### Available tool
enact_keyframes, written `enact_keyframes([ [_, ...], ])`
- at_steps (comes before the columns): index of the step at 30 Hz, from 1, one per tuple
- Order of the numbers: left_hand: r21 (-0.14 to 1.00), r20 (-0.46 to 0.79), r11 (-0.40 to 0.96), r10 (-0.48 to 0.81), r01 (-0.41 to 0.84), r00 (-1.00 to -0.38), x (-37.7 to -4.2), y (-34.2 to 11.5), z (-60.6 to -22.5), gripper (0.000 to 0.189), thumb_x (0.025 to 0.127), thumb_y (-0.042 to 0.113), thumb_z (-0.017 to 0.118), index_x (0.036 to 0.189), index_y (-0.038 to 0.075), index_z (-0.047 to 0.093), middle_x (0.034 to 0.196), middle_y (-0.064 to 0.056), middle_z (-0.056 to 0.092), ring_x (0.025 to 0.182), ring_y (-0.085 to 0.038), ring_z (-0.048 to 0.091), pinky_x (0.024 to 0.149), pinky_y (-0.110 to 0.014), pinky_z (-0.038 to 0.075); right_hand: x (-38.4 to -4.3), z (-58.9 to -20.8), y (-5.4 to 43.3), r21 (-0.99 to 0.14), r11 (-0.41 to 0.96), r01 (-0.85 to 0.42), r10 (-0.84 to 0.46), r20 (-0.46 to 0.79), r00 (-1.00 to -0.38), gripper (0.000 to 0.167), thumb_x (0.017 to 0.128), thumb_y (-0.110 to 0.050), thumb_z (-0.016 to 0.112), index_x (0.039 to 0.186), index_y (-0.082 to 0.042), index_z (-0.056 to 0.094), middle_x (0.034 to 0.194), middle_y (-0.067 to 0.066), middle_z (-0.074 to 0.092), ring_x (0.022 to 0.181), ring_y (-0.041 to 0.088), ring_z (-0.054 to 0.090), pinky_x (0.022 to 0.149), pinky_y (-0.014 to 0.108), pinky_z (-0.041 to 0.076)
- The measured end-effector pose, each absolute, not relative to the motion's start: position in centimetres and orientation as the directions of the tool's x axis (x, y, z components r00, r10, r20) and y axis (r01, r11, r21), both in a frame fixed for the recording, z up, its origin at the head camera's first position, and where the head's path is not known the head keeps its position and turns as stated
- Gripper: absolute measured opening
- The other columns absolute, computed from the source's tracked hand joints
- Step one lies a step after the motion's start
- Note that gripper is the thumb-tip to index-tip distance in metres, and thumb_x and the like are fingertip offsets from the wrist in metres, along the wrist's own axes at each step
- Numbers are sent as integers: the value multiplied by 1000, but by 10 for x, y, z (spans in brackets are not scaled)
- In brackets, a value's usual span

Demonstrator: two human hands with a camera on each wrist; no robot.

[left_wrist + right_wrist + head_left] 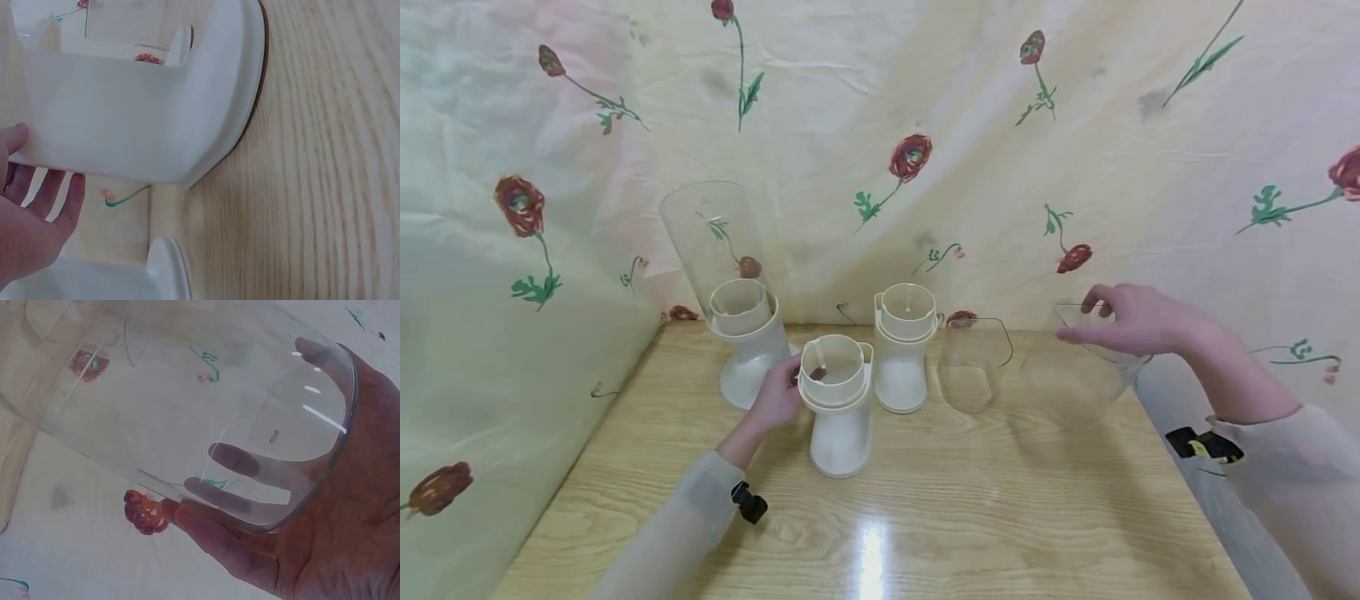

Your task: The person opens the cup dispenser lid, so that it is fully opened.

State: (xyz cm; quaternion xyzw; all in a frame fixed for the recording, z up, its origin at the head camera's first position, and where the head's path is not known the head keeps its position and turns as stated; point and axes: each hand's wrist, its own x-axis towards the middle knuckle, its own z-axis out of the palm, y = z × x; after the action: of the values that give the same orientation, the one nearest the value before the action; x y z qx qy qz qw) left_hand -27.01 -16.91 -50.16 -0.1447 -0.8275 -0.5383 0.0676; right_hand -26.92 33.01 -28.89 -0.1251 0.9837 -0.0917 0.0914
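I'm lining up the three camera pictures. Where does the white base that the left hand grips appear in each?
Head: the white base stands just left of and below centre, with the left hand at its left side.
Left wrist: the white base fills the upper left, close up.
Right wrist: not visible; the clear container takes up much of the picture.
Shared landmark: the flower-printed cloth.
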Motion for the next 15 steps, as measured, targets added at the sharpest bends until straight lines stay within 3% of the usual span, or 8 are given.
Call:
enact_keyframes([
  [8, 897, 271, 336, 93, 287, -958, -278, -169, -502, 27, 101, 6, 70, 126, -4, 71, 117, -26, 76, 109, -30, 72, 90, -22, 57, -275, -303, 334, -205, 950, -236, -267, -142, -953, 76, 93, -63, 71, 127, 4, 61, 123, 34, 67, 108, 43, 69, 77, 49, 60],
  [15, 916, 326, 231, 47, 327, -944, -287, -164, -505, 35, 98, -5, 68, 133, -8, 64, 121, -29, 71, 107, -1, 63, 101, -14, 51, -284, -321, 341, -219, 947, -234, -267, -138, -954, 79, 93, -65, 70, 129, 5, 61, 122, 33, 68, 106, 40, 69, 80, 51, 60],
])
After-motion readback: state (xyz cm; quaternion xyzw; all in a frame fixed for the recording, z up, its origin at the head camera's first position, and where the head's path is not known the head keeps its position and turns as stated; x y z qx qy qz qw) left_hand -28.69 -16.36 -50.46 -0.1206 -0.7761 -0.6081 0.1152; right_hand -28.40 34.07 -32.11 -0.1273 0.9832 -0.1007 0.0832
